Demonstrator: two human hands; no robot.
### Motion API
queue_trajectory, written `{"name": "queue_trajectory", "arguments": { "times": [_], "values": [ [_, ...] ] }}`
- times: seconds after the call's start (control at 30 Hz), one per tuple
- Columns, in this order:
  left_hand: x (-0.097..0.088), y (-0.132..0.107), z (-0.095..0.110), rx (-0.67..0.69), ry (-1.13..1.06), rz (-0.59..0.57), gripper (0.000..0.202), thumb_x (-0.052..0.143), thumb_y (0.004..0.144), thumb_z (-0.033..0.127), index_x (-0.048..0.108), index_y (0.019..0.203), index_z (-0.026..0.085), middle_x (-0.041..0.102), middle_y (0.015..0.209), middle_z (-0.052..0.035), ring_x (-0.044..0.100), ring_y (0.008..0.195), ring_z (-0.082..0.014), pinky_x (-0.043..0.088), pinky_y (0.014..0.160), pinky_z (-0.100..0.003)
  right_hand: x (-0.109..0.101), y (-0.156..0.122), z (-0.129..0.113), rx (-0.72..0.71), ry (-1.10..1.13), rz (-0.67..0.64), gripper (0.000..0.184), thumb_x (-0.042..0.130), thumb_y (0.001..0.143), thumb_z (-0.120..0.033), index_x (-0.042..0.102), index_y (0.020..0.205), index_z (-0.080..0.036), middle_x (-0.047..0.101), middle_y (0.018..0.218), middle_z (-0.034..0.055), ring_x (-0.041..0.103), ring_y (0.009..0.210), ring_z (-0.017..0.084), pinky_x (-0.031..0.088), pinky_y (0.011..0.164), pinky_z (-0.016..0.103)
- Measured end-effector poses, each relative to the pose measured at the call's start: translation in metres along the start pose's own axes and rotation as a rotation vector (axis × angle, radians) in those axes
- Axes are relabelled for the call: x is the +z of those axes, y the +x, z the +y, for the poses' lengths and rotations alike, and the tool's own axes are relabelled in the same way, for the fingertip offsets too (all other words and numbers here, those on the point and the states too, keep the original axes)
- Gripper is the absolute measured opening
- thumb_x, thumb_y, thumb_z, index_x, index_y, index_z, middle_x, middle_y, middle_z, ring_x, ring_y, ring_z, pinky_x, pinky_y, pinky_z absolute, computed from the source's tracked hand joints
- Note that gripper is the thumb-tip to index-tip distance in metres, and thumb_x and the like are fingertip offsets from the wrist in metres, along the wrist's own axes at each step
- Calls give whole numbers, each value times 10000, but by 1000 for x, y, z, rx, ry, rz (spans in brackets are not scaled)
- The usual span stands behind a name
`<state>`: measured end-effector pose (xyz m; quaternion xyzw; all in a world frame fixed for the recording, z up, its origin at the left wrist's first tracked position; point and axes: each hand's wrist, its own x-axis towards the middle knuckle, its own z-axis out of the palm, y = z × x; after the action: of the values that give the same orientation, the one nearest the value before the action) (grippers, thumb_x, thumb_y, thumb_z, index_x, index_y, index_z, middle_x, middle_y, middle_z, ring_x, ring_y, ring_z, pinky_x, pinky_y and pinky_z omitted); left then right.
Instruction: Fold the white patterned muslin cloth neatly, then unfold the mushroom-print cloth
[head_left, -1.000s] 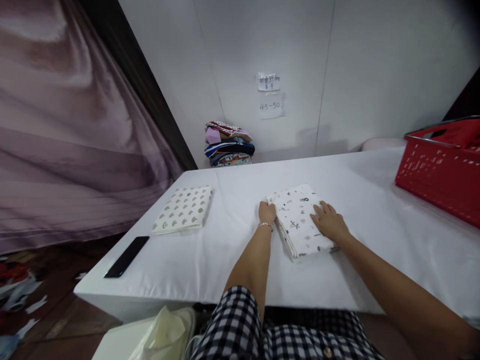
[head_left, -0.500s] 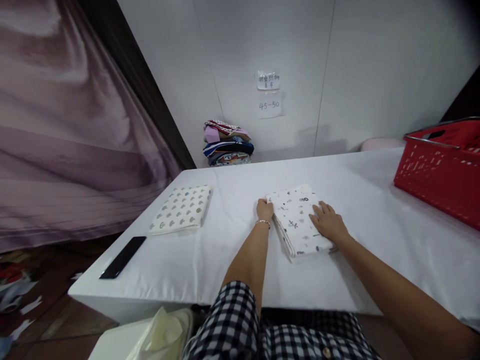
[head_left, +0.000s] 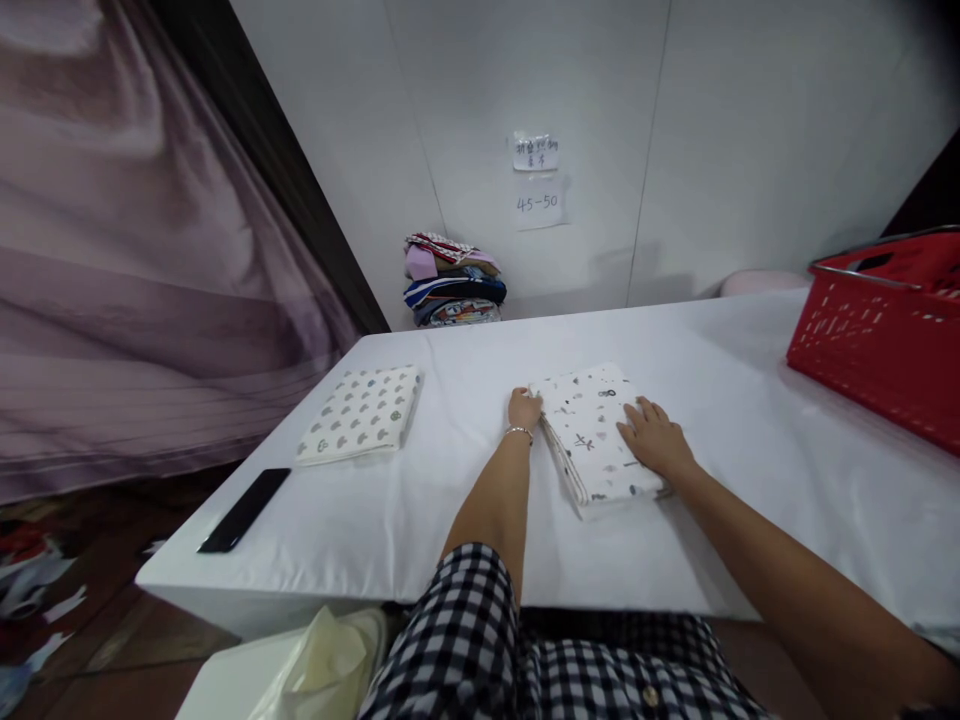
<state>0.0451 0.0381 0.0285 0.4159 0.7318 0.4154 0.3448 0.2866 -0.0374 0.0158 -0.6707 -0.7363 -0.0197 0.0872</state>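
On the white-covered table lies a folded white cloth [head_left: 592, 435] printed with small grey and black figures, its stacked layers showing along the left edge. At its far left corner, my left hand [head_left: 524, 408] has its fingers closed on the edge; the fingertips are partly hidden. My right hand [head_left: 655, 437] rests flat on the cloth's right side with its fingers spread. Apart from both hands, to the left, a second folded cloth [head_left: 360, 415] with rows of grey shapes lies flat.
A black phone-like slab [head_left: 245, 510] lies near the table's left edge. The red basket [head_left: 877, 345] stands at the right. Behind the table's far edge is a stack of folded fabrics [head_left: 454, 285]. Below the front edge is a pale bin [head_left: 232, 685] with a yellowish bag.
My left hand has shifted slightly left and away from me at the cloth's corner. My right hand stays on the cloth, and the camera view has moved a little.
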Motion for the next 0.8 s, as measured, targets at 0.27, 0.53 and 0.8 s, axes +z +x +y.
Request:
{"name": "queue_trajectory", "arguments": {
  "times": [0.27, 0.53, 0.8],
  "values": [
    [-11, -16, -2, -59, -133, -123, 558, 689, 719, 327, 496, 1195, 108, 646, 1016, -116, 618, 805, -157, 461, 710, -249, 0, 1, 1, 0, 25, -3, 505, 229, 909, -464, 407, 1312, -218, 289, 1452, 117, 269, 1300, 284, 375, 934, 483],
    [-22, -75, -13, -97, -244, -272, 577, 690, 713, 296, 485, 1221, 113, 638, 807, -52, 550, 636, -104, 416, 599, -227, 3, 1, 3, 3, 52, -7, 515, 228, 907, -473, 395, 1322, -219, 282, 1459, 121, 267, 1302, 298, 367, 939, 498],
    [-30, -104, -6, -51, -295, -255, 505, 638, 742, 214, 480, 1214, 132, 638, 951, -70, 519, 635, -76, 414, 618, -213, 4, 2, 5, -3, 51, -11, 517, 226, 903, -474, 402, 1317, -220, 283, 1456, 123, 270, 1301, 303, 370, 932, 505]
  ]
}}
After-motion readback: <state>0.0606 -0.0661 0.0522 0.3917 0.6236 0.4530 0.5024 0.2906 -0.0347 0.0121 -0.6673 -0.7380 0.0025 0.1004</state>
